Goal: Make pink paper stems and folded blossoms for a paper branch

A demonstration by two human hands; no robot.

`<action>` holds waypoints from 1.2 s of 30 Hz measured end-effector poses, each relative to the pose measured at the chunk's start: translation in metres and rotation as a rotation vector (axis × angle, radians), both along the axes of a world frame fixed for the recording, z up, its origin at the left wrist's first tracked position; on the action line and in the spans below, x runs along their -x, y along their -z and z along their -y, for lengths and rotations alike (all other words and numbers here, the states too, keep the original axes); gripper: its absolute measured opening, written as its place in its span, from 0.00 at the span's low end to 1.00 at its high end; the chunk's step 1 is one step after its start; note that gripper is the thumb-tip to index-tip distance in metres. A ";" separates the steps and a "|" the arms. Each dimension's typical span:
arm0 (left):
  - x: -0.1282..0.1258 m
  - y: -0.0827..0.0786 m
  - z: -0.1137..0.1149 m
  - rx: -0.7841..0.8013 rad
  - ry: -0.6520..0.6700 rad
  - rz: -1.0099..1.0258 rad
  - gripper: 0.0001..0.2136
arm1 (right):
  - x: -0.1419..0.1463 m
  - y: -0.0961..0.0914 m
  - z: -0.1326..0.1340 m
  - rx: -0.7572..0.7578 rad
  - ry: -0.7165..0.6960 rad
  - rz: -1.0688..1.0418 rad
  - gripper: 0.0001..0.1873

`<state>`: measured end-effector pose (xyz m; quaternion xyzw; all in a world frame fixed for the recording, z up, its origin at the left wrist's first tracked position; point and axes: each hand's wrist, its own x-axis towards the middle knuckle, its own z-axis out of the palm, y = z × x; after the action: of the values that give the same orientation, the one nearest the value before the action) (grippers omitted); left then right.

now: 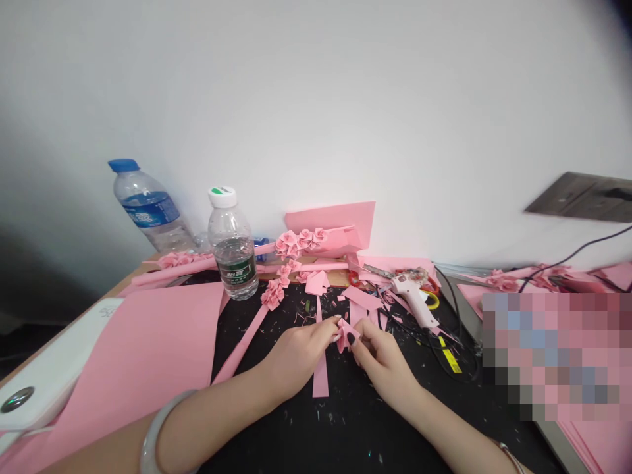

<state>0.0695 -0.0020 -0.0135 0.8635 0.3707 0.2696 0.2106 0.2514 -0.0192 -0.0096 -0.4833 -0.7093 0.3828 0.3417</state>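
Note:
Between my two hands is a small pink paper flower with folded petals. My left hand pinches its left side, and my right hand grips its right side with thumb and fingers. Beneath the hands a narrow pink paper strip lies on the black mat. Just beyond my left hand rests a rolled pink paper stick topped with a cluster of paper flowers. A white glue gun lies beyond my right hand.
A water bottle stands behind my left hand; a blue-capped bottle leans by the wall. Pink sheets cover the left side, beside a white device. Scissors, black cable and paper scraps lie at the right.

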 end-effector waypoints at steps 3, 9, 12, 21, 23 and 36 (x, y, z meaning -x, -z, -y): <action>0.001 0.001 0.001 -0.021 0.014 0.026 0.11 | 0.002 -0.002 0.001 -0.012 -0.002 0.017 0.12; 0.001 0.000 0.002 -0.037 0.018 0.053 0.10 | 0.003 -0.004 0.002 -0.022 0.006 0.045 0.11; 0.000 -0.003 0.001 0.038 -0.007 0.072 0.10 | 0.002 -0.003 0.001 -0.010 -0.003 0.027 0.11; -0.003 -0.009 -0.002 0.327 -0.031 0.342 0.08 | -0.002 0.000 -0.003 -0.032 -0.002 -0.007 0.10; -0.005 -0.009 -0.003 0.471 -0.017 0.515 0.09 | -0.003 -0.001 -0.004 -0.071 0.006 0.004 0.10; -0.011 -0.003 -0.008 0.983 -0.037 0.851 0.10 | -0.005 0.002 -0.008 -0.016 0.033 0.011 0.09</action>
<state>0.0801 0.0058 -0.0102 0.4777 0.3500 0.3906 0.7048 0.2563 -0.0111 -0.0116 -0.4942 -0.7061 0.3690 0.3478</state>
